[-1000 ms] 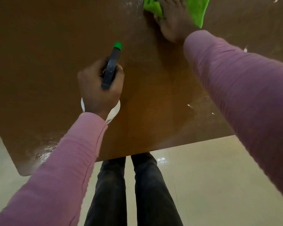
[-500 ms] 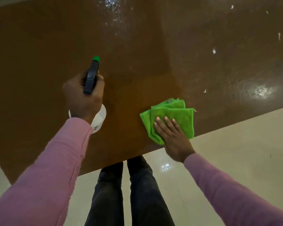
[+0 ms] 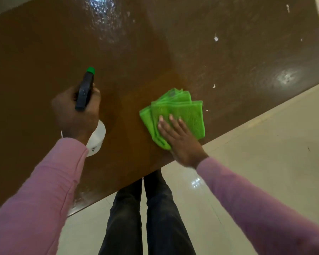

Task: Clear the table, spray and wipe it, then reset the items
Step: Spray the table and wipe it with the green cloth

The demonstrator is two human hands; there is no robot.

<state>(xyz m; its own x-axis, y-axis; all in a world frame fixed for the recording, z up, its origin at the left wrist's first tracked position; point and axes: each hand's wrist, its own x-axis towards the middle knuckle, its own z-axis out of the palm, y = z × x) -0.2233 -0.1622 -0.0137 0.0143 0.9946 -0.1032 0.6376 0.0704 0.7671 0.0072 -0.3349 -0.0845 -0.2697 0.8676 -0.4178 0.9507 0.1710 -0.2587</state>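
Your left grip (image 3: 75, 116) clasped the spray bottle (image 3: 98, 138) over the desk (image 3: 35, 52); right grip (image 3: 180, 142) pressed flat, fingers straight, on the green cloth (image 3: 180, 111) by the near edge. Firm overlapping strokes toward the white scraps (image 3: 214, 86) probably suited best.

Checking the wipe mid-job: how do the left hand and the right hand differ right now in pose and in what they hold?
The left hand has its fingers curled round the spray bottle; the right hand lies flat, straight fingers pressing the green cloth. The left hand is further in over the table; the right hand is at its near edge. Both wear pink sleeves.
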